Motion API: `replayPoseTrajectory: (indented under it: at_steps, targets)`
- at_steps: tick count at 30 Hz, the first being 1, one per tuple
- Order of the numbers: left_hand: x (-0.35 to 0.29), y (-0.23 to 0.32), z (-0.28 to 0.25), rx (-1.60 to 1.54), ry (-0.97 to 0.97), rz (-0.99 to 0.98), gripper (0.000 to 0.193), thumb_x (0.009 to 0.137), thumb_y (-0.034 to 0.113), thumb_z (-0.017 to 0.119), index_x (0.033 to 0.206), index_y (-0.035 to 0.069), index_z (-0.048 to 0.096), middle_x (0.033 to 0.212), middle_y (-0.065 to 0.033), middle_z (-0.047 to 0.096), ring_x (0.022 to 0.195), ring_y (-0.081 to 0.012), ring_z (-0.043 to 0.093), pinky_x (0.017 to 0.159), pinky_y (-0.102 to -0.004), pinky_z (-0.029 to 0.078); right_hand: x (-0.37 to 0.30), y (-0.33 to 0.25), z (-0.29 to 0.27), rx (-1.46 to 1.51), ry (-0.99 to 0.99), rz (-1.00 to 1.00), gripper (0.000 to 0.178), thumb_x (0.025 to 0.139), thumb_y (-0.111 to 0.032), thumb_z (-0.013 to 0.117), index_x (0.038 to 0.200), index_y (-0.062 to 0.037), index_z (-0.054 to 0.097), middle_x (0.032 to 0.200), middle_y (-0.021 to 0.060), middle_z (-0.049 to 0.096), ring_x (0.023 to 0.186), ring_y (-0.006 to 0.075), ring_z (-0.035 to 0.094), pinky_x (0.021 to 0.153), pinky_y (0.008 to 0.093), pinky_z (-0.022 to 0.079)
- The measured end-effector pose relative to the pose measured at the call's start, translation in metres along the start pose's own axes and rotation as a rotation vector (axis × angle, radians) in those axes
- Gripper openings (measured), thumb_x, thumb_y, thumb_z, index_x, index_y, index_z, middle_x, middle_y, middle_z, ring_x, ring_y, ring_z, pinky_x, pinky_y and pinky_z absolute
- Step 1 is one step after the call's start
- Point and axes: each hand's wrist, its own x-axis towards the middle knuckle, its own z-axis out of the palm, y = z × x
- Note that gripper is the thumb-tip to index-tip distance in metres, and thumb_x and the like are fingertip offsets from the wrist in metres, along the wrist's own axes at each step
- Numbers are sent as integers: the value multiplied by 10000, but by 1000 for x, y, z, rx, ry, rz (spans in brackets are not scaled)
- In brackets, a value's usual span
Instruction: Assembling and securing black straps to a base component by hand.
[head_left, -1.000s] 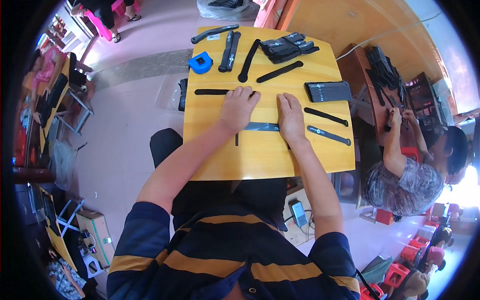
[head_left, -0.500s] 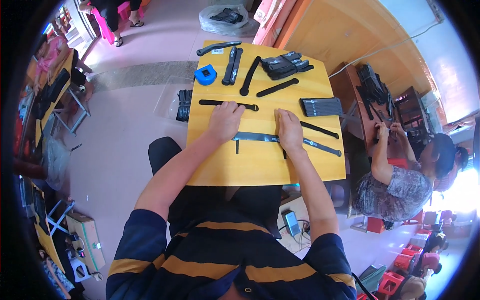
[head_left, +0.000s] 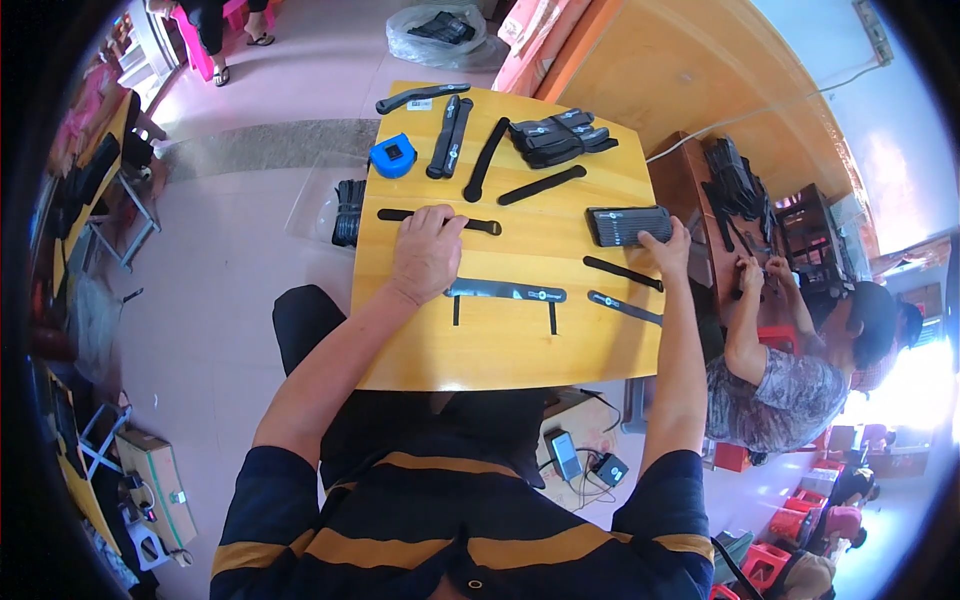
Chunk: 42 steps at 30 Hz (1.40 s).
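Note:
My left hand rests on the yellow table with its fingers bent and pressed together, over a black strap with a loop end. Whatever lies under those fingers is hidden. Beside its heel lies a flat, dark printed strap, its left end partly covered. Farther right, my right hand grips the right end of a dark, ridged rectangular bundle, thumb on its near face. Nearer than the bundle lie a plain black strap and a printed strap, partly behind my right forearm.
A blue tape measure sits at the table's left edge. Beyond my hands are a pile of black straps and several loose ones. Two short black marks are on the near tabletop. A co-worker sits at the right.
My right hand has left the printed strap in the middle and moved right and away to grip the ridged bundle. My left hand stays over the strap. The whole view has shifted slightly.

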Motion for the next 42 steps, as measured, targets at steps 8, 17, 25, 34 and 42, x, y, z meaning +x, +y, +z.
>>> replayPoseTrajectory:
  at_steps: [8, 17, 25, 34, 42]
  targets:
    - [-7, -9, 11, 65, -11, -49, 389, 795, 102, 684, 1181, 61, 663, 1249, -99, 588, 1214, -292, 534, 1046, -446, 407, -12, -63, -11, -345, -329, -241, 1044, 645, -443, 906, 1544, -239, 416, 1660, 170, 235, 1542, 373, 176, 1203, 633, 192]
    - [-3, -11, 11, 34, -48, -59, 312, 831, 114, 670, 1139, 65, 674, 1161, -88, 617, 1160, -285, 556, 1032, -446, 414, 5, -47, 17, -173, -316, -475, 865, 651, -331, 915, 1432, -201, 566, 1530, 192, 449, 1433, 390, 384, 1199, 487, 322]
    - [-5, -15, 14, -13, -60, -56, 200, 849, 102, 649, 1044, 77, 683, 1001, -63, 604, 1020, -286, 575, 942, -427, 438, 9, -66, 19, -148, -304, -482, 891, 623, -305, 927, 1424, -152, 566, 1516, 206, 458, 1411, 400, 406, 1194, 476, 332]
    - [6, -12, 14, 7, -99, -93, 123, 838, 65, 621, 952, 65, 669, 996, -92, 584, 1004, -302, 556, 887, -442, 439, -48, -105, -22, 16, -197, -528, 850, 715, -244, 876, 1456, -68, 497, 1527, 244, 436, 1436, 413, 379, 1202, 478, 304]
    - [16, -21, 20, 118, -302, -106, 133, 809, 17, 618, 929, 47, 665, 1042, -128, 601, 1026, -349, 569, 879, -459, 488, -158, -148, -34, 478, -313, -468, 653, 831, -106, 768, 1434, -57, 521, 1467, 184, 528, 1399, 315, 470, 1160, 376, 361]
